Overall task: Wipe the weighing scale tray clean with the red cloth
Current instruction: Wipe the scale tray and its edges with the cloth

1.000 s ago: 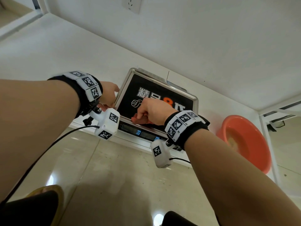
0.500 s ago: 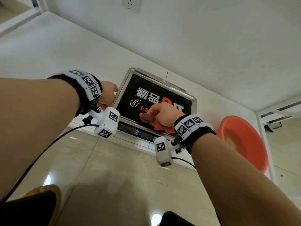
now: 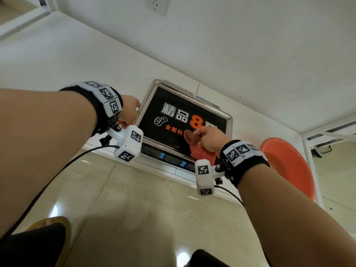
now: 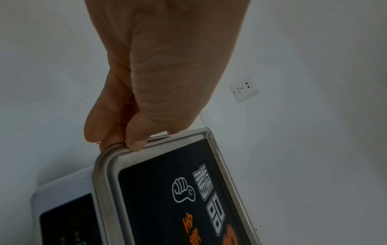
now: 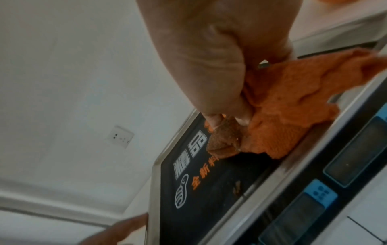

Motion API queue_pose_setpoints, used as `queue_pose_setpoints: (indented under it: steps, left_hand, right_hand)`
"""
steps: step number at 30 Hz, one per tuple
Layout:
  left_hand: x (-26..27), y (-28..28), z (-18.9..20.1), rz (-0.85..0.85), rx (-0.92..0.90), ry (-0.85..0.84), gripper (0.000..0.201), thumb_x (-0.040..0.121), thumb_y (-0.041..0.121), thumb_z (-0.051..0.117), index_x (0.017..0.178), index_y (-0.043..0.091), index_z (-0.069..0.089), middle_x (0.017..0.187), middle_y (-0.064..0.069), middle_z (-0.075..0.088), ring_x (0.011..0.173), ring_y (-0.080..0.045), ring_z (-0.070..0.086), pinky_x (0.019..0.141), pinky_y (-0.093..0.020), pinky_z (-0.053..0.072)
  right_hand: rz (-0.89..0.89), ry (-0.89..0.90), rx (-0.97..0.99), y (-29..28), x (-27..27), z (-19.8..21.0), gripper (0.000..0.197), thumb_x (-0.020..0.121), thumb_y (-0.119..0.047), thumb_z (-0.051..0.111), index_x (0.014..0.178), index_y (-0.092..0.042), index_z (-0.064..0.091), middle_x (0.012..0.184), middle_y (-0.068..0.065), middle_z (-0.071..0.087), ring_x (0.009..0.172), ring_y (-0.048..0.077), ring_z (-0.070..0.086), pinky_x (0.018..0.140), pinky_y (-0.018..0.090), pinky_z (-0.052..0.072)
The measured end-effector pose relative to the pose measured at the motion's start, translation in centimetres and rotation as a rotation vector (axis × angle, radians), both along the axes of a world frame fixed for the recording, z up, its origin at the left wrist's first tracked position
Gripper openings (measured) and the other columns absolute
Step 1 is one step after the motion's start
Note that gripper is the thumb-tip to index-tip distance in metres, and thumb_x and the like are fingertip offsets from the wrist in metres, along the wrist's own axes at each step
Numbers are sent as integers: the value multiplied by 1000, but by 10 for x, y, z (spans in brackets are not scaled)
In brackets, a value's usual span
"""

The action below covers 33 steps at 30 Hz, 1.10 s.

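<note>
Cloth: red cloth (image 3: 200, 149) lay bunched on the tray's near right part, pinched in the right hand (image 3: 210, 139) grip.
Tray: weighing scale tray (image 3: 228, 117) sat on its scale upon the desk (image 3: 57, 54).
Left hand (image 3: 128, 112): grip curled over the tray's left rim, steadying.
Progress: midway by my judgement; brown specks (image 5: 237, 188) remained near the front rim.
Beyond: orange basin (image 3: 289, 166).

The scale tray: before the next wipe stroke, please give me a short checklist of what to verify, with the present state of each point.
1. Left hand holds the tray by its rim: ok.
2. Right hand pinches the red cloth: ok.
3. Cloth lies on the tray surface: ok.
4. Tray free of dirt: not ok, brown crumbs remain near the front rim.
5. Tray seated flat on the scale: cannot tell.
</note>
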State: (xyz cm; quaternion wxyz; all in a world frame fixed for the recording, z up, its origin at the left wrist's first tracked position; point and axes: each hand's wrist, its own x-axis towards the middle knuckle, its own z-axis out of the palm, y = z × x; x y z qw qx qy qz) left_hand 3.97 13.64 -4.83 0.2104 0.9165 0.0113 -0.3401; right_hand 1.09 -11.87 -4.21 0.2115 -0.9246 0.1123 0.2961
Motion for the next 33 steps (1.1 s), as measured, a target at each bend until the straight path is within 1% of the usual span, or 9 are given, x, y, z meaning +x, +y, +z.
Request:
queue_pose_setpoints:
  steps: [5, 8, 10, 11, 15, 18, 20, 27, 33]
  left_hand:
    - [1, -1, 0, 0, -2, -6, 73, 86, -3, 55, 151, 15, 24, 109, -18, 68, 82, -29, 68, 71, -30, 56]
    - [0, -2, 1, -6, 8, -13, 72, 87, -3, 54, 150, 13, 24, 110, -18, 68, 89, -30, 70, 73, -32, 57]
    - [0, -2, 1, -12, 22, -19, 73, 86, -2, 56, 150, 13, 25, 108, -17, 69, 93, -31, 71, 80, -36, 57]
    - [1, -2, 0, -12, 26, -20, 73, 86, -1, 56, 150, 14, 25, 109, -17, 69, 94, -31, 71, 82, -37, 57]
    - [1, -2, 0, 5, 16, -19, 74, 86, -1, 58, 150, 14, 25, 115, -18, 66, 100, -32, 69, 84, -36, 56]
    - [2, -2, 1, 1, 18, -31, 73, 85, -2, 59, 149, 11, 27, 116, -18, 65, 101, -32, 69, 86, -37, 55]
    - [1, -2, 2, -4, 24, -31, 74, 85, -2, 59, 149, 11, 27, 119, -19, 64, 103, -32, 68, 88, -37, 54]
    - [1, -3, 4, -14, 43, -36, 75, 84, -3, 59, 150, 12, 27, 118, -19, 65, 104, -32, 68, 87, -35, 54]
    - [0, -4, 6, -38, 85, -41, 62, 84, -1, 60, 142, 4, 39, 121, -20, 64, 105, -32, 67, 93, -38, 53]
  right_hand:
    - [147, 12, -2, 23, -4, -1, 30, 89, -2, 60, 107, -25, 70, 108, -3, 65, 107, 24, 63, 96, 45, 55]
    - [169, -6, 46, 38, -5, -4, 29, 87, -5, 65, 105, -27, 68, 103, 2, 69, 87, 22, 69, 72, 38, 61]
    - [197, -8, 79, 47, -7, -5, 30, 88, -6, 65, 107, -30, 65, 99, 5, 71, 71, 23, 68, 53, 30, 55]
    - [236, -17, 75, 50, -8, -6, 31, 89, -8, 64, 110, -31, 62, 100, 5, 70, 69, 23, 68, 49, 28, 52]
    - [456, -61, -15, 48, -9, -9, 34, 95, -18, 55, 124, -37, 54, 120, 2, 50, 85, 27, 65, 55, 29, 58]
    - [606, -21, -70, 38, -8, -7, 42, 99, -27, 52, 139, -37, 45, 138, -2, 37, 103, 21, 57, 79, 32, 58]
    - [673, 1, -80, 34, -7, -5, 53, 97, -29, 58, 146, -34, 40, 143, -5, 33, 108, 19, 54, 87, 31, 55]
    - [807, -134, -162, 40, -13, -12, 72, 82, -35, 76, 144, -26, 40, 134, -3, 42, 105, 18, 56, 85, 32, 54]
    - [803, -245, -127, 43, -17, -21, 53, 82, -34, 74, 128, -25, 50, 111, -9, 45, 94, 16, 56, 71, 25, 47]
